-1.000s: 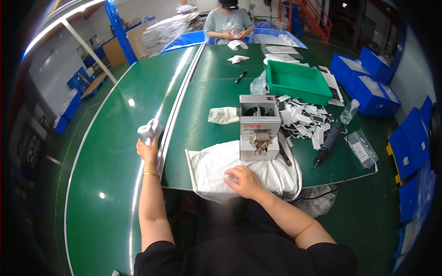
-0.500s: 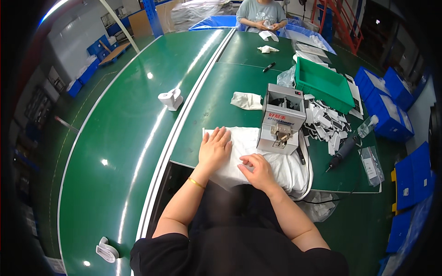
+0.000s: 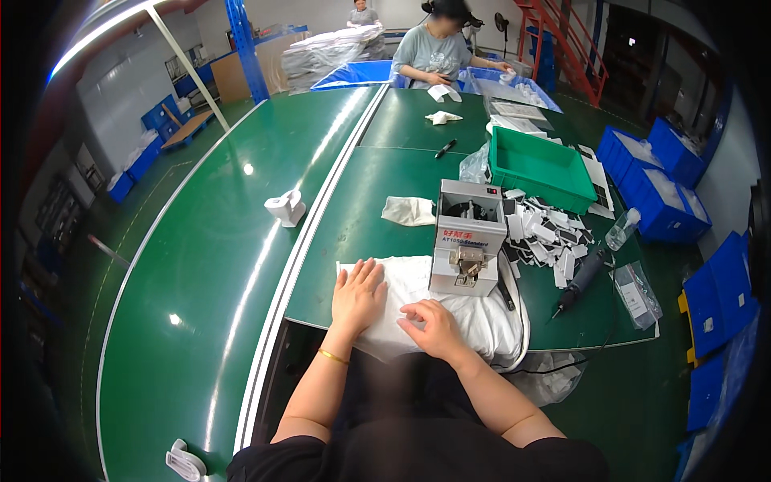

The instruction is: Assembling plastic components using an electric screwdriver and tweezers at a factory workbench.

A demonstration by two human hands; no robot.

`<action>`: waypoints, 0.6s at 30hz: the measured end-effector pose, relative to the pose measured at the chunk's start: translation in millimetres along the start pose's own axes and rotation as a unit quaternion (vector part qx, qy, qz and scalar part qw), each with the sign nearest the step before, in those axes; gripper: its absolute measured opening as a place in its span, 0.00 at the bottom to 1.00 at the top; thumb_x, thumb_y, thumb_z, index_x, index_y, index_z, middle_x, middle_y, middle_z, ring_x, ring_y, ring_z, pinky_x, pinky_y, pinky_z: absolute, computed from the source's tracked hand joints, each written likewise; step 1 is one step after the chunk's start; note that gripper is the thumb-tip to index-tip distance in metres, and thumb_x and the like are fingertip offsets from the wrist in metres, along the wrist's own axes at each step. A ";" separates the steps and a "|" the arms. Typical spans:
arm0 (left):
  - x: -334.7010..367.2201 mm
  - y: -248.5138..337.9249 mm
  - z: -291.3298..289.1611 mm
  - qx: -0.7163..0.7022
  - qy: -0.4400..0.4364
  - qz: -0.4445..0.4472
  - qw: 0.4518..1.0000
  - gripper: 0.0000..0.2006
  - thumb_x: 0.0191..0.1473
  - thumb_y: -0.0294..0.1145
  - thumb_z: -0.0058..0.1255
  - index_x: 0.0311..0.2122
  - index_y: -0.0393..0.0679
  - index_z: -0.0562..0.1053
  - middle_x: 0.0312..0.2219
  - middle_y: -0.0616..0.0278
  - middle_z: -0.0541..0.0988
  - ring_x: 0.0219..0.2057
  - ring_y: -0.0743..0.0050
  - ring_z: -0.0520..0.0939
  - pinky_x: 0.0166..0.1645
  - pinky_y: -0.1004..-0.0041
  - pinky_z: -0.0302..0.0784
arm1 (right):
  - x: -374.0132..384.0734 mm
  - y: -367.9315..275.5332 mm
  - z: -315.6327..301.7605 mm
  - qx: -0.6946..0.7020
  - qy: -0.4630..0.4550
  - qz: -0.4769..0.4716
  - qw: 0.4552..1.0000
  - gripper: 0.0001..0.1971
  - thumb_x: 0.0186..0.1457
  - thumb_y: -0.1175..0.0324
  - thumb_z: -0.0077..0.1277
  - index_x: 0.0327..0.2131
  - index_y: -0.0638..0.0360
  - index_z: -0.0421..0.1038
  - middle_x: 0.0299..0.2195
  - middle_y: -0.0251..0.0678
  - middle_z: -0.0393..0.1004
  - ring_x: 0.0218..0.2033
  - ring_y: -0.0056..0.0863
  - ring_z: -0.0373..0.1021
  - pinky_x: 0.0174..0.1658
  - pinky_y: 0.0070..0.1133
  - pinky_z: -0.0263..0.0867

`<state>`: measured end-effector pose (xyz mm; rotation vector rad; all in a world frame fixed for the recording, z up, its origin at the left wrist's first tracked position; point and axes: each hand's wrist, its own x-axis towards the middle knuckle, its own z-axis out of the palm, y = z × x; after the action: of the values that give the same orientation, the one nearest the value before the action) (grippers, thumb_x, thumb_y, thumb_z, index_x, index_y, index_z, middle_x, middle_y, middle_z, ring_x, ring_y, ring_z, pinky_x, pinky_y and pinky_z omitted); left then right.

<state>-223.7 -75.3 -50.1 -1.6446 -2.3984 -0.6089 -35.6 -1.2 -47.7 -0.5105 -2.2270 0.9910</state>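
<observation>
My left hand [image 3: 357, 301] lies flat on a white cloth [image 3: 405, 271], its fingers stretched out. On the same cloth rests my right hand [image 3: 434, 328], fingers loosely bent and thumb apart, with nothing visible in it. A grey, boxy tabletop dispenser [image 3: 470, 233] stands on the far right part of the cloth, just beyond my right hand. Behind the cloth, left of the dispenser, lies a smaller crumpled white cloth [image 3: 408, 210].
Right of the dispenser are a heap of small white and black pieces [image 3: 546, 233], a green bin [image 3: 542, 181] and an electric screwdriver [image 3: 582, 281]. White plastic devices [image 3: 287, 208] sit on the green belt [image 3: 201, 281] at left. A co-worker [image 3: 434, 52] stands at the far end.
My view has tilted up, so the table appears lower. My hands stay on the cloth. The co-worker's one hand has moved out to a blue bin on the right, at a white part.
</observation>
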 end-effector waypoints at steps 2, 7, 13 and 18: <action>1.7 -1.5 0.4 0.000 0.003 0.002 1.000 0.21 0.61 0.43 0.45 0.58 0.49 0.70 0.60 0.60 0.70 0.64 0.61 0.65 0.67 0.54 0.55 | 0.6 1.2 0.7 -0.008 0.005 -0.017 1.000 0.11 0.52 0.64 0.60 0.37 0.59 0.77 0.29 0.35 0.76 0.33 0.33 0.72 0.38 0.27 0.69; 2.5 0.0 -0.6 -0.004 0.006 0.001 1.000 0.21 0.61 0.43 0.45 0.57 0.50 0.70 0.60 0.61 0.70 0.64 0.62 0.65 0.67 0.55 0.55 | 1.2 0.6 0.1 -0.006 0.007 -0.007 1.000 0.11 0.51 0.65 0.61 0.36 0.59 0.77 0.28 0.35 0.76 0.33 0.32 0.73 0.37 0.26 0.69; 1.7 -1.1 1.4 0.002 0.010 0.004 1.000 0.21 0.61 0.44 0.46 0.57 0.50 0.70 0.60 0.61 0.70 0.64 0.62 0.65 0.67 0.55 0.55 | 0.7 2.2 0.9 -0.004 0.024 -0.038 0.999 0.07 0.51 0.67 0.61 0.32 0.59 0.79 0.27 0.35 0.76 0.32 0.32 0.72 0.35 0.26 0.68; 0.9 -2.5 2.6 0.005 0.010 0.002 1.000 0.21 0.61 0.44 0.45 0.57 0.51 0.70 0.60 0.62 0.70 0.64 0.62 0.65 0.67 0.55 0.55 | -0.1 1.1 0.7 0.002 0.011 -0.031 0.999 0.06 0.52 0.65 0.60 0.29 0.55 0.80 0.28 0.34 0.76 0.33 0.35 0.72 0.38 0.28 0.68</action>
<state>-226.2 -74.2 -52.7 -1.6321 -2.3798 -0.6079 -35.9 -1.0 -49.0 -0.4464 -2.2074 0.9530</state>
